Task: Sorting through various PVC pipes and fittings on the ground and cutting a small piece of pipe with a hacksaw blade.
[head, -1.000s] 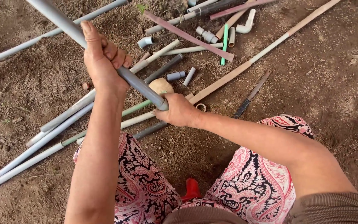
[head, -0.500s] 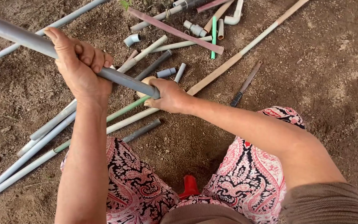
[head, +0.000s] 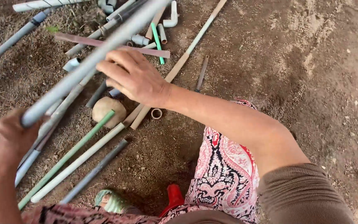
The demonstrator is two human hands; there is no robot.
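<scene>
Since the earlier frame, the grey pipe (head: 92,62) has been swung from a leftward slant to a steep diagonal. Its near end is clenched by the left hand (head: 5,143) at the frame's left edge. The right hand (head: 135,76), fingers spread, is laid on the pipe's middle. Below the pipe, a round stone (head: 108,111), a green rod (head: 67,157) and a small ring (head: 156,113) are seen on the soil. Right of the pipe, bare dirt (head: 303,62) is left open. A wooden stick (head: 187,54) is laid beside it.
</scene>
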